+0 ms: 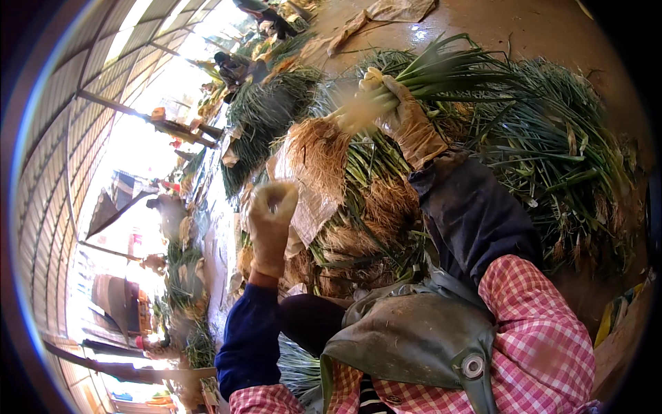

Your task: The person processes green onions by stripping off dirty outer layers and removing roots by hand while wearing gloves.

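My right hand (396, 114), in a soiled pale glove, grips a bunch of green onions (458, 76) held raised, leaves to the right and stringy tan roots (317, 152) hanging to the left. My left hand (272, 214), also gloved, is curled closed below and left of those roots; what, if anything, is in it I cannot make out. Behind the roots lies a pale woven sack (310, 222). Beneath both hands is a heap of onions with roots exposed (383, 207).
More leafy onion piles (558, 145) lie to the right and ahead. Two other people (234, 69) (265, 21) are among piles at the upper left. A wet floor (483, 27) lies beyond, with sacking on it. A metal-framed roof (55, 172) curves along the left.
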Action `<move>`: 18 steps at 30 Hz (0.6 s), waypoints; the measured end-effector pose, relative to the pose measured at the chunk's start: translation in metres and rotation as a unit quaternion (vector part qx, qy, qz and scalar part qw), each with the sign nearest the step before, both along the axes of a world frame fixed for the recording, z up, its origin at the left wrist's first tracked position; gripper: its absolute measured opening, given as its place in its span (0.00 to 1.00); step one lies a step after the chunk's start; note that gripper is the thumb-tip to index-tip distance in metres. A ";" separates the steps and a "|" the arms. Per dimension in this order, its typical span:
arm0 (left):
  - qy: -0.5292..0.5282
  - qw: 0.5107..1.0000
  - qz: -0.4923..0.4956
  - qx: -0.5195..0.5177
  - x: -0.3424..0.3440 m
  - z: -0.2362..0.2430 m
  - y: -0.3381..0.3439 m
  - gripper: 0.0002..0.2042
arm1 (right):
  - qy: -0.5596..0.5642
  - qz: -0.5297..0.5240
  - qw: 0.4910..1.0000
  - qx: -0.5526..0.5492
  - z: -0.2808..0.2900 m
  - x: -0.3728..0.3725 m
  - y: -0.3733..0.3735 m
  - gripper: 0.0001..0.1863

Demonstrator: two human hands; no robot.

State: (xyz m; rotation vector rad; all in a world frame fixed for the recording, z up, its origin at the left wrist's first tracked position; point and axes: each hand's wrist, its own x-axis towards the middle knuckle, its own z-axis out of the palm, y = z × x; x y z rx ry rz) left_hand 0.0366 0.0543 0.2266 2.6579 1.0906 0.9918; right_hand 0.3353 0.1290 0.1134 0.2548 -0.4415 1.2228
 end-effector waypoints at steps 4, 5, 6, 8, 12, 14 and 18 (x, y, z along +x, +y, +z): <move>-0.053 0.997 0.044 -0.039 0.026 -0.010 0.036 0.19 | -0.007 0.023 0.999 0.026 0.016 -0.020 -0.011 0.22; -0.082 0.994 0.034 -0.064 0.031 -0.023 0.053 0.14 | -0.001 0.019 1.000 0.008 0.018 -0.023 -0.013 0.21; -0.111 0.990 0.022 -0.088 0.036 -0.032 0.067 0.10 | 0.006 0.015 1.000 -0.009 0.023 -0.028 -0.015 0.21; 0.017 0.993 0.115 -0.031 0.013 -0.056 0.101 0.06 | 0.000 -0.006 1.000 -0.021 0.026 -0.032 -0.017 0.20; 0.582 0.771 0.214 0.141 -0.081 -0.101 0.121 0.09 | -0.039 -0.076 0.996 0.021 0.033 0.001 -0.024 0.20; 0.589 0.804 0.071 0.038 -0.097 -0.123 0.090 0.09 | -0.109 -0.144 0.983 0.026 0.035 0.045 -0.028 0.30; 0.267 0.920 -0.002 -0.287 -0.054 -0.087 0.022 0.13 | -0.016 -0.155 0.987 -0.048 0.028 0.037 -0.026 0.25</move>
